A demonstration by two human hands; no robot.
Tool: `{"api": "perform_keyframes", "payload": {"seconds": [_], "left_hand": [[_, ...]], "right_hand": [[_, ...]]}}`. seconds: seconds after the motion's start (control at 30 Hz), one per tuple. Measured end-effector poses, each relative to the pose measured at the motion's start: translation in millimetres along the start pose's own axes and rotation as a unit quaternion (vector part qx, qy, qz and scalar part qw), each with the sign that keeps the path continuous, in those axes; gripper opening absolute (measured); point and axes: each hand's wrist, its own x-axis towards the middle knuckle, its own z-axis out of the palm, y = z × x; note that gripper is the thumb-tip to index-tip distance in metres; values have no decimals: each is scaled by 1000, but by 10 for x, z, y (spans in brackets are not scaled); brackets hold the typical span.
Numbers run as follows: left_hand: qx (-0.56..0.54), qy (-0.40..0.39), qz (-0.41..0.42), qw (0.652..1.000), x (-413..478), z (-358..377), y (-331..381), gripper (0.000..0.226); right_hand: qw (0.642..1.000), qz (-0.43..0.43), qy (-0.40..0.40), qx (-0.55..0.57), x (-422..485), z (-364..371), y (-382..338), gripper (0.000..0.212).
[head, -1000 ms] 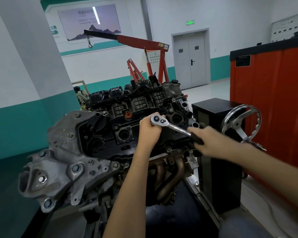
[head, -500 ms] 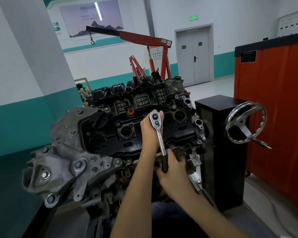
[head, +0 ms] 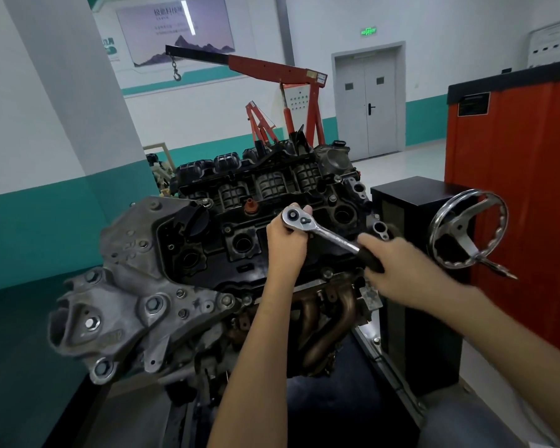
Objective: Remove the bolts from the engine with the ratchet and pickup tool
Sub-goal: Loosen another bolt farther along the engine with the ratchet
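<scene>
The engine (head: pixel 207 253) sits tilted on a stand, its black valve cover facing me. A chrome ratchet (head: pixel 320 229) rests with its head over the cover's middle, handle pointing right and toward me. My left hand (head: pixel 285 240) wraps under the ratchet head and hides the socket and the bolt beneath it. My right hand (head: pixel 398 270) grips the black handle end. Several bolts show on the grey front bracket (head: pixel 117 305). No pickup tool is in view.
A black stand box (head: pixel 414 286) with a chrome handwheel (head: pixel 466 231) stands right of the engine. A red cabinet (head: pixel 524 189) fills the far right. A red engine crane (head: pixel 272 79) stands behind. A pillar and teal-banded wall are on the left.
The ratchet handle has swung from pointing straight toward me back out to the right, my right hand moving with it. My left hand has stayed on the ratchet head.
</scene>
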Motion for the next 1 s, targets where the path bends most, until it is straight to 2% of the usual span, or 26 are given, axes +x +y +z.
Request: {"api": "perform_keyframes", "payload": {"seconds": [0.07,0.13,0.2,0.27,0.43,0.5,0.57,0.63,0.7,0.8,0.9,1.0], "left_hand": [[0,13,-9,1000,-8,43,7,47],[17,36,-21,999,8,84,38,51],[48,44,-28,997,39,75,40,53],[66,26,-35,997,66,27,26,56],[60,-51,1,997,62,-23,64,57],[66,-59,10,996,81,-3,79,57],[55,-48,11,997,99,6,71,57],[31,-22,-2,999,66,7,52,56],[6,-3,3,1000,42,35,20,51],[-2,30,-8,1000,28,123,42,47],[-79,74,-61,992,32,184,41,44],[-80,56,-74,992,19,150,67,42]], "right_hand": [[986,48,33,159,-228,362,-224,30],[961,94,67,250,-306,695,-521,30],[942,109,72,309,-296,908,-771,30],[944,97,52,312,-277,908,-781,29],[991,-1,-47,123,-125,110,-78,30],[996,-31,-78,-33,99,-249,140,26],[981,-63,-49,-179,300,-457,193,20],[975,-69,-3,-211,334,-431,151,17],[986,-32,21,-162,175,-184,107,22],[996,53,32,59,-188,328,-97,33],[962,108,69,242,-311,758,-460,23],[932,121,77,333,-296,964,-694,21]]}}
